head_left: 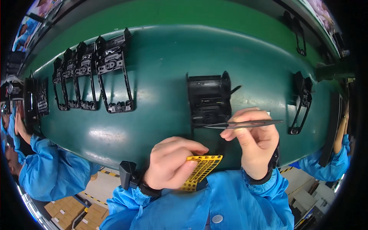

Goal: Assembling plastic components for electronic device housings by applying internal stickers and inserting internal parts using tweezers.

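Between the thumb and fingers of my left hand is a yellow sheet with rows of dark small pieces, held tilted low in front of my chest. My right hand pinches a pair of dark tweezers, held level, with the pointed tips toward the left. Just beyond the tips lies a black plastic housing on the green table; the tweezers cross in front of its near edge. Whether the tips hold anything is too small to tell.
Several black plastic frames stand in a row at the left. Another black frame lies at the right, and one more beyond the far edge. People in blue sleeves sit on both sides. Cardboard boxes are at lower left.
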Demonstrator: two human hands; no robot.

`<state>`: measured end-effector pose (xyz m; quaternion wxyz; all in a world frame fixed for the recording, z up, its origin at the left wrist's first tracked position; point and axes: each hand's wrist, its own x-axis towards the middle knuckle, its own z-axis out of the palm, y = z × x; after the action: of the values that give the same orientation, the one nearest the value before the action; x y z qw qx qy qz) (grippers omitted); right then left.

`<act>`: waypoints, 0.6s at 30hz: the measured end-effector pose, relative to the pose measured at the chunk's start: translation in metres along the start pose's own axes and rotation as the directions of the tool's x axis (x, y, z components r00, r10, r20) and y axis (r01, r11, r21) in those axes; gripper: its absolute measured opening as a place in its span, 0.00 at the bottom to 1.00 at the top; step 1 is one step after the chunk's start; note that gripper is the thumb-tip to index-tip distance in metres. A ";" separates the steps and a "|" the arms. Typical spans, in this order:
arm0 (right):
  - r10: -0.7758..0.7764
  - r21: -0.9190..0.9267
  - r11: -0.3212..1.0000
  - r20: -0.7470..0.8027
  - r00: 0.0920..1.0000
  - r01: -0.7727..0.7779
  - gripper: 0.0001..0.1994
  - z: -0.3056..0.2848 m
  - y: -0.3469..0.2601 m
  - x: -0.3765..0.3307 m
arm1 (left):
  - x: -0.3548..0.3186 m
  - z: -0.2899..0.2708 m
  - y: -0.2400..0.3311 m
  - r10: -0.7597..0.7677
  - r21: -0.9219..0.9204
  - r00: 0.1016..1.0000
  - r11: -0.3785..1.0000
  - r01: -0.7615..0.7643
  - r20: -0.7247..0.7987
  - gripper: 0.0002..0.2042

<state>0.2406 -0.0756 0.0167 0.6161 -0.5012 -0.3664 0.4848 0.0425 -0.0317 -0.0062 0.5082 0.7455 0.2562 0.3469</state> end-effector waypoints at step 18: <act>-0.055 -0.202 0.977 0.061 0.997 0.066 0.08 0.011 0.016 0.004 | -0.001 -0.001 -0.011 0.029 -0.053 0.999 0.998 -0.031 -0.042 0.13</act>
<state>0.2275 -0.0687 0.0033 0.5658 -0.5366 -0.4461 0.4394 0.0404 -0.0277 -0.0169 0.5174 0.7281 0.2460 0.3764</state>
